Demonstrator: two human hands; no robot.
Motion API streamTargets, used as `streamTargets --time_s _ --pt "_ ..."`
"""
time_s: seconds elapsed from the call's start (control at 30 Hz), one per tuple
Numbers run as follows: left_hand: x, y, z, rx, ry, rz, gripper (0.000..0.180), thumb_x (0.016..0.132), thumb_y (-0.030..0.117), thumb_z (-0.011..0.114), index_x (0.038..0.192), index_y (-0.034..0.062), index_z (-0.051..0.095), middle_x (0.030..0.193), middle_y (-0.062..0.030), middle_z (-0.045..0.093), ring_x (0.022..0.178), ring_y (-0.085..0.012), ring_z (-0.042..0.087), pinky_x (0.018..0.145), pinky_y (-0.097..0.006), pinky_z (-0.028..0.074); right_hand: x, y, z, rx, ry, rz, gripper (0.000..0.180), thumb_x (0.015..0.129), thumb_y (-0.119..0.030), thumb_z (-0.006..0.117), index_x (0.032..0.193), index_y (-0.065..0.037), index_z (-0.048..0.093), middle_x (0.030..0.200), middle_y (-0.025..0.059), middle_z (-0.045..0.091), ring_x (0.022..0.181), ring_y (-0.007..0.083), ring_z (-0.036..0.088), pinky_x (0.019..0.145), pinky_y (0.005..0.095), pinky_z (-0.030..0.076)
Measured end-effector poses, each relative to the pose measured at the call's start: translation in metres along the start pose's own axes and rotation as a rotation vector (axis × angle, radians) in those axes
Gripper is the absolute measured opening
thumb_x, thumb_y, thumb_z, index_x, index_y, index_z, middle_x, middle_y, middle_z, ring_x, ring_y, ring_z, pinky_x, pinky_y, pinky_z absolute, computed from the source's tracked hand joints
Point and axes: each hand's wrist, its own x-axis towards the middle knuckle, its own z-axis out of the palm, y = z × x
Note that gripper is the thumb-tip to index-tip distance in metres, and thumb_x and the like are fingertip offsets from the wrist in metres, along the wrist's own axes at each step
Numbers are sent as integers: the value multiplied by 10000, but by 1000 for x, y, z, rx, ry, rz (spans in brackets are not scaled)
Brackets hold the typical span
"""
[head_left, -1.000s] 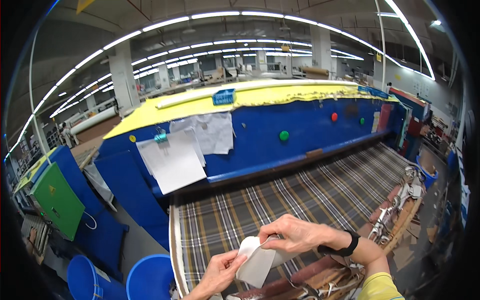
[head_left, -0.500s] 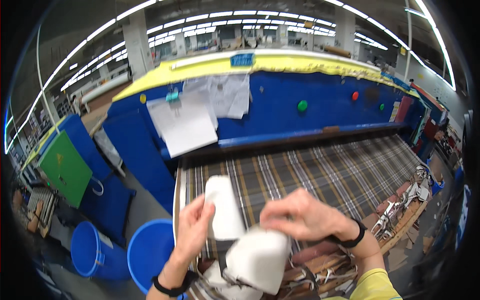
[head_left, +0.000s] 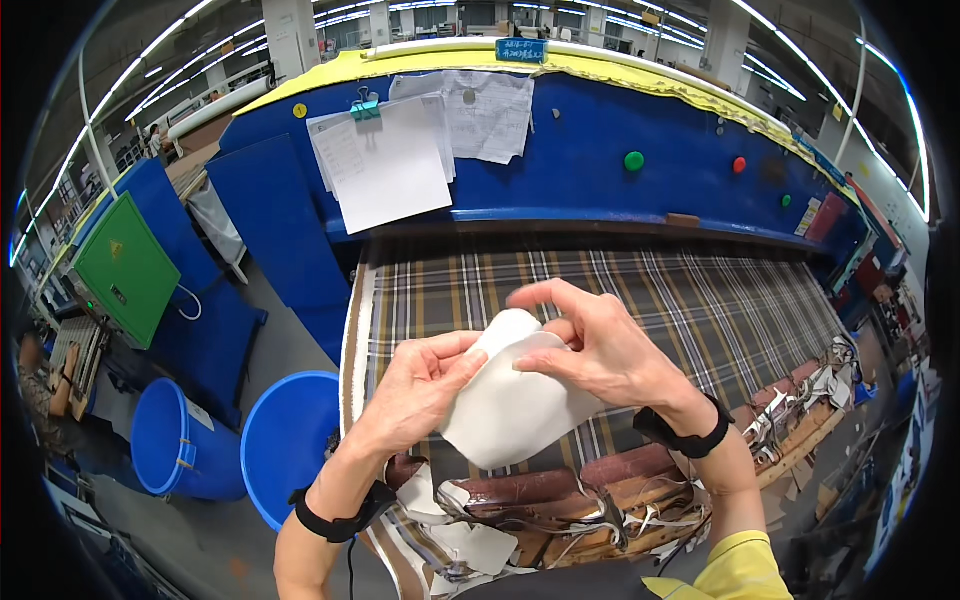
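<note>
In front of me, above the plaid cloth [head_left: 430, 300], I hold up limp white cut pieces [head_left: 525, 415], one overlapping another. Whether they are leather or fabric I cannot tell. My left hand [head_left: 425, 385] pinches them at their left edge between thumb and fingers. At the upper right edge, my right hand [head_left: 610, 350] has its thumb against the front piece and some fingers behind it, with the index finger raised and curved over the top.
A blue machine [head_left: 590, 190] with papers under a clip [head_left: 365, 105] stretches across the far side. Worn dark-red blocks and wooden strips [head_left: 540, 490] with white scraps [head_left: 475, 545] lie along the near edge. Blue bins [head_left: 290, 440] stand at left, and another person [head_left: 45, 390] is at far left.
The separate white piece in my left hand and the one at my right are now brought together, overlapping. My right hand has moved up and now grips the edge. The view has tilted downward.
</note>
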Motion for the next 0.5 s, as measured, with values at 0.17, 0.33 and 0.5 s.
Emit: streamTargets --time_s 0.17,0.33,0.5 --pt "-2 3 1 98 -22 17 355 1016 243 530 1265 2 610 956 -52 698 859 -78 627 742 -243 518 3 2 3 14 -48 150 449 839 -198 729 1131 113 588 762 210 708 702 191 687 699 357 519" --pt "-6 -6 -5 172 -17 14 373 1026 266 503 1275 7 606 967 -61 696 880 -87 615 767 -259 512 8 3 9 -18 -128 255 433 840 -208 724 1093 127 621 748 211 709 680 189 687 671 351 524" --pt "-8 -7 -3 169 -36 17 369 1034 261 482 1277 12 605 978 -68 689 873 -98 606 777 -265 506 3 4 17 26 4 143 362 843 -210 716 1003 111 666 707 186 705 649 174 674 645 338 525"
